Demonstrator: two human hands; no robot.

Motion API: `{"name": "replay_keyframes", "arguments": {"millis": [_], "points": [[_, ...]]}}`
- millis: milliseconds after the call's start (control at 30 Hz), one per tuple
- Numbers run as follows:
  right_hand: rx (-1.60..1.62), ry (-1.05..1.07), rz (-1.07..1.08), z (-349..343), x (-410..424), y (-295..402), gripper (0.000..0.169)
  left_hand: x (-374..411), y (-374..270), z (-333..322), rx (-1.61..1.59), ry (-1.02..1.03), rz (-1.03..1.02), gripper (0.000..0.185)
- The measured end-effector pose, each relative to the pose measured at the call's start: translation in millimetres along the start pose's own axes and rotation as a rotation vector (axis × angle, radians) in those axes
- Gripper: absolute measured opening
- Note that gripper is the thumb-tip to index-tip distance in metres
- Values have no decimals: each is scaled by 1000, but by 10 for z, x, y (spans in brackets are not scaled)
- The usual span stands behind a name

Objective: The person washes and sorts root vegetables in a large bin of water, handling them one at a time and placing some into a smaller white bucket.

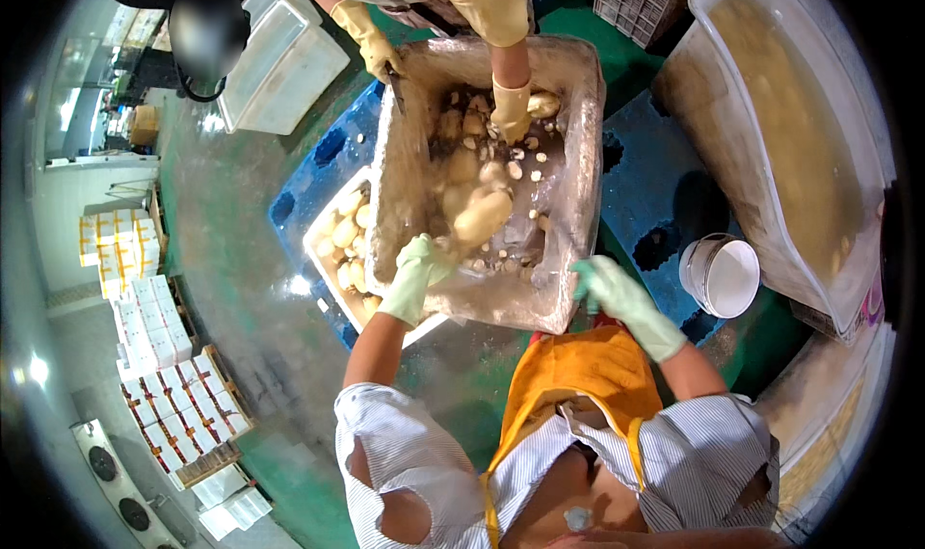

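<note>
My left hand (419, 271), in a pale green glove, is over the near left rim of a plastic-lined bin (498, 303). A pale lotus root section (483, 218) lies just beyond its fingers; blur hides whether they touch it. Curled fingers of my gloved right hand (611, 289) are beside the bin's near right corner, around what looks like a knife handle, mostly hidden. Cut round slices (514, 169) and more roots (462, 169) lie inside the bin. Left of it, a white crate (413, 338) holds several pale root pieces (347, 231).
Opposite me, a co-worker's gloved hand (512, 119) reaches into the bin; their other hand (379, 57) holds a knife (397, 95) at the rim. A white bucket (730, 278) stands on a blue pallet (643, 158) beside a large tub (723, 187) of cloudy water. A white container (289, 79) stands far left.
</note>
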State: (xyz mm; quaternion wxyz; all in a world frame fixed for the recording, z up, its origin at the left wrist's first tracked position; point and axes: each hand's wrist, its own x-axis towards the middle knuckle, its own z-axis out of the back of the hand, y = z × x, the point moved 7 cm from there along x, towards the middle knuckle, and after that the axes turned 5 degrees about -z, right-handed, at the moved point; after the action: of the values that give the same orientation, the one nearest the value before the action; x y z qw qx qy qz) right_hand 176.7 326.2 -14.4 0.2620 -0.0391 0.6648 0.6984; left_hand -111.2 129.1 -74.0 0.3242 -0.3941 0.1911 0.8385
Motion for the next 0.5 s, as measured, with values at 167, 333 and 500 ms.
{"name": "replay_keyframes", "arguments": {"millis": [167, 333, 500], "points": [[-51, 379, -351, -1074, 82, 409, 31, -664, 12, -489, 316, 321, -227, 59], [-82, 510, -307, -1516, 5, 322, 42, -1429, -302, -391, 598, 334, -420, 69], [-260, 551, -385, -1747, -49, 113, 43, -591, 505, -1586, 60, 242, -145, 92]]}}
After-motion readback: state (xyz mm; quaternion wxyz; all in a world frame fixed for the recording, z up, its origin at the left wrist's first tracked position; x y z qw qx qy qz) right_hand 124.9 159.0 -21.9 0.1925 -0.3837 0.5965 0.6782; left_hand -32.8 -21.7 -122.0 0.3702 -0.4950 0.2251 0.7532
